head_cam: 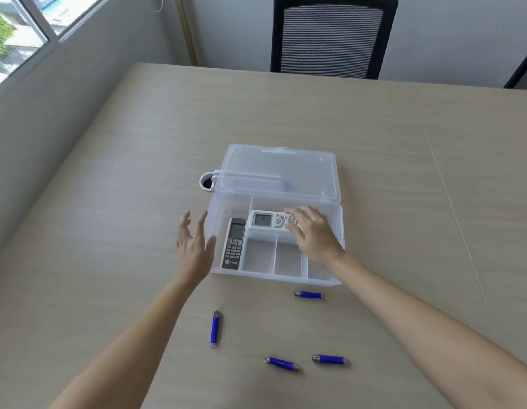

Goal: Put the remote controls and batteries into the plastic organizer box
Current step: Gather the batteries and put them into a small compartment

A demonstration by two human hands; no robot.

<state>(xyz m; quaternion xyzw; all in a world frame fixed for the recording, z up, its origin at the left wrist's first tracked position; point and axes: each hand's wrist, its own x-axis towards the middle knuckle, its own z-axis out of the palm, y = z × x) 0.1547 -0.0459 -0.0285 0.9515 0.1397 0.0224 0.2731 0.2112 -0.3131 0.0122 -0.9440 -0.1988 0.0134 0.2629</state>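
A clear plastic organizer box (218, 268) stands open on the table, its lid (278, 172) tipped back. A dark remote (234, 243) lies in the box's left compartment. A white remote (266, 220) lies across the rear compartment. My right hand (312, 231) rests on the white remote's right end, fingers spread over its buttons. My left hand (194, 243) hovers open just left of the box, holding nothing. Several blue batteries lie on the table in front of the box: one battery (309, 295) near its front edge, another battery (215, 328), a third battery (282, 363).
A cable hole with a white ring (205, 181) sits in the wooden table (109, 202) left of the lid. A black mesh chair (330, 39) stands at the far edge. A wall and window are to the left.
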